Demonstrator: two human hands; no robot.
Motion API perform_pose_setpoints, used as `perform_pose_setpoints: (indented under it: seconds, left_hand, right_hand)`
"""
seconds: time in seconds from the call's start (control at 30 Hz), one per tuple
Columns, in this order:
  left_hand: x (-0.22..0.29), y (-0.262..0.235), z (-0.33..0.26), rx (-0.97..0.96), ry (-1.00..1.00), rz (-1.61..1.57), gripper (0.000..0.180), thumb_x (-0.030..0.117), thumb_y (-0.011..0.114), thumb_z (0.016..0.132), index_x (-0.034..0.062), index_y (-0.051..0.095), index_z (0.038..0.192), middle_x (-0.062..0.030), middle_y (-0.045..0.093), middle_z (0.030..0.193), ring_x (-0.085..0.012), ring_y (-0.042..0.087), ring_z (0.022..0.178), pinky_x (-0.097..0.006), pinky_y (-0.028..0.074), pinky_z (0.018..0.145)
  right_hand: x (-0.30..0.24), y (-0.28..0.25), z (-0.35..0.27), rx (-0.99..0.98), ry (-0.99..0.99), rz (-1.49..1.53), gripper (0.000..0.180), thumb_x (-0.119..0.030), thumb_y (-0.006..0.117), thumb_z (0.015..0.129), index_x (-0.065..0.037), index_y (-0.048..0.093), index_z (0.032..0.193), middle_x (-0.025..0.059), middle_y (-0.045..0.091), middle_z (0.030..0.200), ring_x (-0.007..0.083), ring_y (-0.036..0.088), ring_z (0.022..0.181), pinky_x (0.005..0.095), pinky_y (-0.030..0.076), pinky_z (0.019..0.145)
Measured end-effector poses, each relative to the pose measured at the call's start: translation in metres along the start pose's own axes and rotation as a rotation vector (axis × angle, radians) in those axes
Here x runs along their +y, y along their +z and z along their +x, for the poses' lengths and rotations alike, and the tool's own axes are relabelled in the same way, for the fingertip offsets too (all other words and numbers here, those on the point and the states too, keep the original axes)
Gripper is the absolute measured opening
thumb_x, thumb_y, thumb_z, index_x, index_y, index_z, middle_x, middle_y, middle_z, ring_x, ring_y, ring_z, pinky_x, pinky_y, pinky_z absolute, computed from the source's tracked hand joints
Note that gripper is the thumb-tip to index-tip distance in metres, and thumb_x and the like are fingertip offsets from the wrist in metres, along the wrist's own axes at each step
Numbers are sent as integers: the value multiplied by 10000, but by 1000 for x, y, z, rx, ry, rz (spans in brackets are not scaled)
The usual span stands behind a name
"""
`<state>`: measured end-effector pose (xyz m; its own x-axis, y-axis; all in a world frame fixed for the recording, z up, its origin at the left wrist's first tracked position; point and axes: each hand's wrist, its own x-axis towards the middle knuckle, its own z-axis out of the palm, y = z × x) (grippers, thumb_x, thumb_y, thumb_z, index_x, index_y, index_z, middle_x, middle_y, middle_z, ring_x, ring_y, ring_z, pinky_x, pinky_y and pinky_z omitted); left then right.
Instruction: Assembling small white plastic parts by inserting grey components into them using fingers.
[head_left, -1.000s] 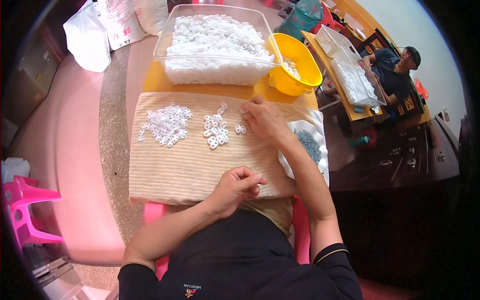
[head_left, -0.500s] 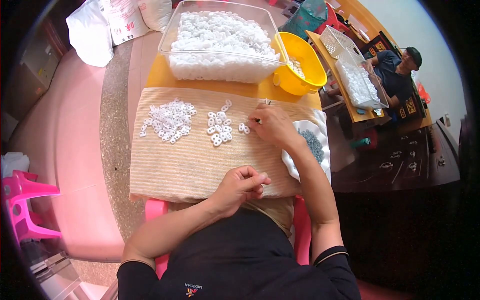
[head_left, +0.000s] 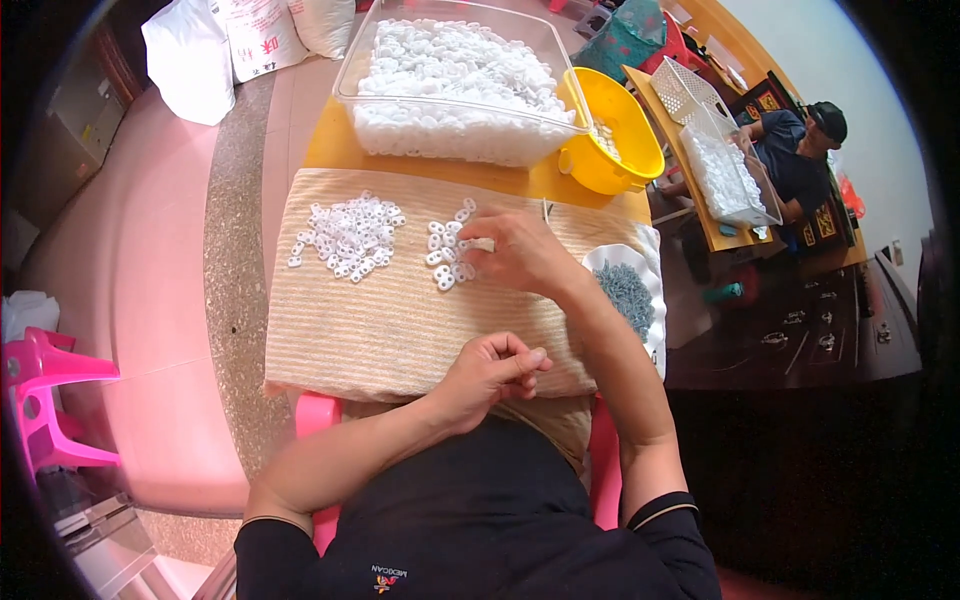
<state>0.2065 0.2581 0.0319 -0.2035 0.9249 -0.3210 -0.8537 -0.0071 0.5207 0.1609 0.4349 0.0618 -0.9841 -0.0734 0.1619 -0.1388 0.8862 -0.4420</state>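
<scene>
My right hand (head_left: 520, 252) reaches over a small cluster of white two-holed plastic pieces (head_left: 441, 257) on the striped cloth (head_left: 370, 335). Its thumb and forefinger are apart at the cluster's right side and partly cover some pieces. Close to my body, above the cloth's front edge, my left hand (head_left: 488, 375) is closed, thumb against forefinger; anything inside is hidden. To the left lies a larger heap of small white two-holed pieces (head_left: 350, 235). On the right, a white scalloped dish (head_left: 652, 278) holds grey-blue screws or pins (head_left: 622, 297). A thin tool (head_left: 547, 210) lies beyond my right hand.
A clear bin (head_left: 455, 97) full of white pieces stands at the table's back, beside a yellow tub (head_left: 610, 175). At the far right, a person (head_left: 790, 150) sits by another bin (head_left: 722, 175). Pink stools (head_left: 65, 365) and white sacks (head_left: 190, 65) stand left.
My right hand has moved left from beside the thin tool to the middle cluster. The lone white piece near it no longer shows apart. My left hand stays closed in nearly the same place.
</scene>
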Motion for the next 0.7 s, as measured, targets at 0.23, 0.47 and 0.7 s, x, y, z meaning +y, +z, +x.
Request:
perform_pose_setpoints:
  seconds: [0.23,0.47,0.7]
  left_hand:
    - [-1,-1,1,6,7,-12,150,189,657,892,72,570,857,-16,616,795,-109,591,660,-256,514,631]
    - [-2,-1,1,0,15,-22,155,184,663,887,71,567,841,-16,615,781,-110,596,662,-257,522,627]
    - [-3,-1,2,6,9,-3,149,182,663,885,62,580,854,-37,644,819,-111,599,664,-256,522,625]
  right_hand:
    - [-3,3,-4,-120,57,-42,170,-145,587,804,-96,702,919,100,631,982,322,616,908,413,494,751]
    - [-8,6,-8,-68,74,-55,167,-169,586,822,-111,706,922,91,627,1000,325,622,885,420,496,741]
    - [-14,5,-1,-133,103,-105,157,-186,601,810,-76,695,870,130,633,957,329,617,887,428,492,750]
